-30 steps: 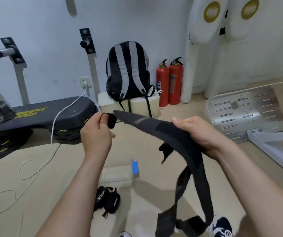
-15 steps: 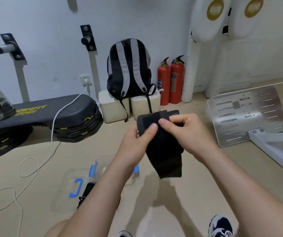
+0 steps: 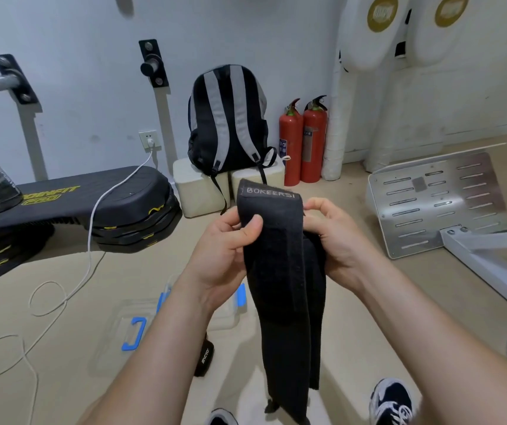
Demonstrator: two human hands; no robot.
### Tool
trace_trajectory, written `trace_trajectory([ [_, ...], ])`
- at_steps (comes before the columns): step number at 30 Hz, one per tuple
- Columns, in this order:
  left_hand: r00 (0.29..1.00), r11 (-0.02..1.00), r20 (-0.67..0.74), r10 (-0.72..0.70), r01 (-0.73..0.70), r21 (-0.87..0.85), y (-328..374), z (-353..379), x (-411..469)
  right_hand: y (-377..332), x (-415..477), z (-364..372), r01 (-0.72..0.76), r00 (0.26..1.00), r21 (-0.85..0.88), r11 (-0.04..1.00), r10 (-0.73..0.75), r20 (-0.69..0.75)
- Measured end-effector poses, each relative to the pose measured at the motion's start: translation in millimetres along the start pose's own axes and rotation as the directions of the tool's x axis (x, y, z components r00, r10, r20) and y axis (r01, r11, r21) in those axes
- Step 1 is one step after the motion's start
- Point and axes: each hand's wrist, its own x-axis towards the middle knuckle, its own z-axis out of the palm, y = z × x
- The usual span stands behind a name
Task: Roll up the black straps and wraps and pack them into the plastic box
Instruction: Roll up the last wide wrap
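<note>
A long black wrap (image 3: 282, 271) with white lettering at its top hangs doubled in front of me, its ends near my shoes. My left hand (image 3: 227, 250) pinches its left edge with the thumb on the front. My right hand (image 3: 335, 240) grips its right edge and the layer behind. Below my left forearm lies the clear plastic box (image 3: 227, 314) with blue latches, partly hidden, and its clear lid (image 3: 123, 329) with a blue handle. A rolled black wrap (image 3: 204, 355) lies on the floor beside the lid.
A black step platform (image 3: 92, 207) with a white cable (image 3: 92, 240) stands at the left. A backpack (image 3: 227, 121) on white blocks and two red fire extinguishers (image 3: 302, 139) line the wall. A metal plate on a white frame (image 3: 430, 204) is at right. My shoes (image 3: 391, 400) are below.
The wrap was stretched between my hands, then gathered and folded; now it hangs long and doubled with the lettered end on top. Both hands have come together at its upper part.
</note>
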Motion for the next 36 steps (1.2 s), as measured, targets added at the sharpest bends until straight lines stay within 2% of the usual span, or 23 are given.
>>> trace_trajectory([
  [2, 1.000, 1.000, 0.024, -0.016, 0.017, -0.020, 3, -2, -3, -6, 1, -4, 0.083, 0.996, -0.020, 0.996, -0.083, -0.012],
  [5, 1.000, 0.999, 0.017, 0.002, -0.001, -0.051, 8, -4, -5, -13, -1, -9, 0.190, 0.981, -0.177, 0.966, -0.192, 0.003],
  [7, 0.999, 0.999, -0.029, 0.035, -0.036, -0.027, 4, -5, 0, -8, -2, -8, 0.169, 0.986, -0.255, 0.952, -0.163, 0.047],
  [11, 0.968, 0.990, -0.233, 0.096, -0.069, 0.119, -11, -3, 7, -1, 1, -6, 0.076, 0.987, -0.298, 0.951, -0.029, 0.158],
  [14, 0.947, 0.968, -0.270, 0.176, -0.116, 0.223, -13, 2, 8, 0, 2, -8, 0.083, 0.975, -0.324, 0.942, -0.010, 0.221],
  [17, 0.893, 0.917, -0.336, 0.299, -0.171, 0.361, -8, 0, 10, 2, 7, -11, 0.187, 0.982, -0.485, 0.854, -0.163, 0.092],
  [20, 0.809, 0.853, -0.423, 0.407, -0.172, 0.492, -3, -13, 14, -6, 10, -18, 0.198, 0.960, -0.558, 0.806, -0.274, -0.056],
  [22, 0.781, 0.819, -0.442, 0.441, -0.150, 0.553, -2, -21, 16, -15, 7, -26, 0.228, 0.957, -0.529, 0.818, -0.287, -0.032],
  [23, 0.789, 0.818, -0.433, 0.435, -0.146, 0.557, -2, -22, 16, -18, 4, -30, 0.234, 0.965, -0.511, 0.827, -0.260, 0.022],
  [25, 0.847, 0.849, -0.370, 0.382, -0.163, 0.503, -2, -21, 16, -20, 0, -36, 0.230, 0.973, -0.490, 0.841, -0.183, 0.142],
  [28, 0.912, 0.902, -0.261, 0.316, -0.204, 0.380, -7, -16, 18, -12, 0, -33, 0.219, 0.964, -0.404, 0.888, -0.134, 0.228],
  [32, 0.947, 0.954, -0.180, 0.267, -0.234, 0.187, -16, 0, 19, 8, 3, -12, 0.212, 0.950, -0.400, 0.891, -0.092, 0.298],
  [36, 0.939, 0.963, -0.214, 0.270, -0.259, 0.081, -17, 0, 23, 14, 2, -6, 0.180, 0.913, -0.452, 0.874, 0.023, 0.408],
])
